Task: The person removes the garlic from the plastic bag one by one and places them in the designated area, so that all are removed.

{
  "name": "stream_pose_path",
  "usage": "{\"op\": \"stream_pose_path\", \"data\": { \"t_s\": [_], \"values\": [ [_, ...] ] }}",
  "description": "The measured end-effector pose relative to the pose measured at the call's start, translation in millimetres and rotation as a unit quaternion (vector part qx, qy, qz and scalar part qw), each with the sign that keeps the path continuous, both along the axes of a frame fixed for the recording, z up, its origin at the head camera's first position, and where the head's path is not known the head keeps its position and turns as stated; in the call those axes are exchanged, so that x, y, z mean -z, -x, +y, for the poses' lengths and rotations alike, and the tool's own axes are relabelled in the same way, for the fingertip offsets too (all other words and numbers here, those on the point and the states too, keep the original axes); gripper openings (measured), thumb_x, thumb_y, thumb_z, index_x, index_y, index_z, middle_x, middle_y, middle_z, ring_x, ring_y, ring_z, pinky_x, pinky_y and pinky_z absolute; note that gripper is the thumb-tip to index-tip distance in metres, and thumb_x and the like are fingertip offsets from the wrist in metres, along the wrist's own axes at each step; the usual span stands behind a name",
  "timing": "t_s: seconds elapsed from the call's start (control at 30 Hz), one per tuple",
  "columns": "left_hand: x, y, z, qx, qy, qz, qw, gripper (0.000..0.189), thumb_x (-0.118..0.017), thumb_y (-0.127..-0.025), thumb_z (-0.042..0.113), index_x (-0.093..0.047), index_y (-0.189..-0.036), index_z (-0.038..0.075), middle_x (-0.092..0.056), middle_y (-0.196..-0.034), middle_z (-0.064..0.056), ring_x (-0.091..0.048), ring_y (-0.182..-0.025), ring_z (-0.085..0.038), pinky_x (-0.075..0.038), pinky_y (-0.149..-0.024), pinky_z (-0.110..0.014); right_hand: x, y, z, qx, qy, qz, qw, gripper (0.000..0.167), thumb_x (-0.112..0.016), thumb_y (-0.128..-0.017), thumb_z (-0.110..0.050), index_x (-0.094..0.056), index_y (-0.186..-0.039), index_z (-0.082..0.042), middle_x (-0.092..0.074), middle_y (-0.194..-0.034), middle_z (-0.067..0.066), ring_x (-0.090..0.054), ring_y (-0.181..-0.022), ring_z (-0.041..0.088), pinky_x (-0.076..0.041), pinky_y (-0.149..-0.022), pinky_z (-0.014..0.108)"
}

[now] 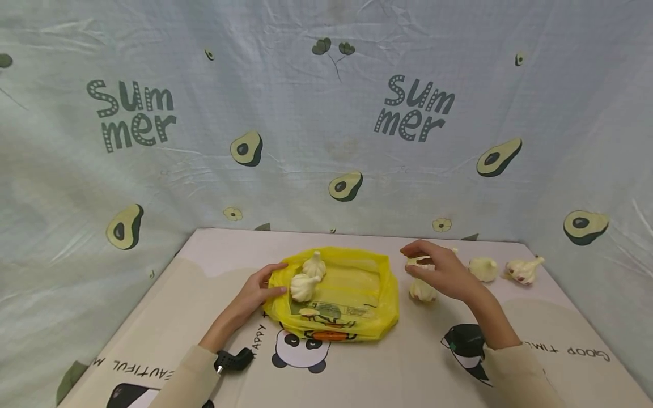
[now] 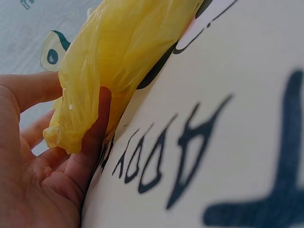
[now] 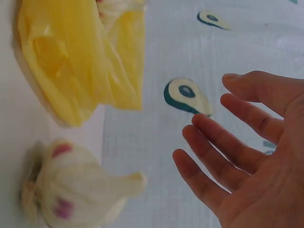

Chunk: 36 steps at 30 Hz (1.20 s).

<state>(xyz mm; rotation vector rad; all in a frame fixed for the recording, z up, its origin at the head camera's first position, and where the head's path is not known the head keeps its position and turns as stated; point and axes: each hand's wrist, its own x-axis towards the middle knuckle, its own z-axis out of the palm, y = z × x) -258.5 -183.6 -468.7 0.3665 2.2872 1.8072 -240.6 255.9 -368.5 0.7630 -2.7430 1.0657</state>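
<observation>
A yellow plastic bag point(image 1: 385, 294) lies spread with its mouth up, two white garlic bulbs point(image 1: 304, 287) at the left inside it. My left hand point(image 1: 257, 289) holds the bag's left side, fingers and thumb around a gathered fold of yellow plastic point(image 2: 78, 104) in the left wrist view. To the right of the bag, my right hand point(image 1: 444, 271) hovers over a garlic bulb point(image 1: 422, 291), fingers spread and holding nothing. In the right wrist view a purple-marked garlic bulb point(image 3: 80, 190) sits below the bag, apart from the fingertips point(image 3: 183, 159). Another bulb is partly hidden behind that hand.
Farther right on the table point(image 1: 388, 374) are a pale garlic bulb point(image 1: 482, 269) and a purple-streaked one point(image 1: 524, 271). A printed cloth wall point(image 1: 291, 204) rises behind the table. A black strap piece point(image 1: 234, 360) is at the left wrist.
</observation>
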Motion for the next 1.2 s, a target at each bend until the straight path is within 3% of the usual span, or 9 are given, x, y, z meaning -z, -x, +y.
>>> {"op": "stream_pose_path", "data": {
  "t_s": [0.2,0.67,0.9,1.2],
  "values": [
    [0.1,0.3,-0.1,0.003,0.000,-0.002,1.0000,0.068,-0.068,-0.095,0.017,-0.041,-0.157,0.011,-0.030,-0.168,-0.017,-0.054,-0.137,-0.035,-0.054,-0.101,-0.026,-0.4,4.3,-27.7,-0.038,0.014,0.001,0.9992,0.032,-0.067,-0.100,-0.017,-0.064,-0.130,-0.007,-0.068,-0.128,0.015,-0.065,-0.120,0.035,-0.056,-0.101,0.050],
    [0.5,-0.4,0.1,0.005,0.002,0.004,1.0000,0.066,-0.068,-0.095,0.016,-0.042,-0.156,0.012,-0.027,-0.170,-0.015,-0.048,-0.143,-0.037,-0.052,-0.108,-0.032,-6.1,16.1,-97.1,-0.081,0.071,-0.059,0.9923,0.035,-0.069,-0.099,-0.017,-0.063,-0.132,-0.010,-0.067,-0.132,0.017,-0.064,-0.123,0.037,-0.053,-0.106,0.055],
    [-0.6,-0.7,-0.8,0.003,0.002,0.004,1.0000,0.066,-0.067,-0.095,0.016,-0.043,-0.156,0.012,-0.028,-0.170,-0.014,-0.047,-0.143,-0.037,-0.052,-0.108,-0.030,-1.7,23.4,-124.0,-0.091,0.111,-0.088,0.9857,0.034,-0.069,-0.099,-0.015,-0.063,-0.132,-0.009,-0.067,-0.132,0.014,-0.062,-0.126,0.039,-0.054,-0.105,0.053],
    [-0.8,-0.6,0.4,0.003,0.000,-0.001,1.0000,0.067,-0.067,-0.095,0.016,-0.042,-0.156,0.011,-0.028,-0.169,-0.015,-0.048,-0.142,-0.036,-0.052,-0.108,-0.033,9.2,26.1,-149.8,-0.113,0.112,-0.102,0.9820,0.039,-0.069,-0.099,-0.017,-0.060,-0.134,-0.002,-0.066,-0.133,0.018,-0.064,-0.123,0.031,-0.055,-0.105,0.045]
  ]
}}
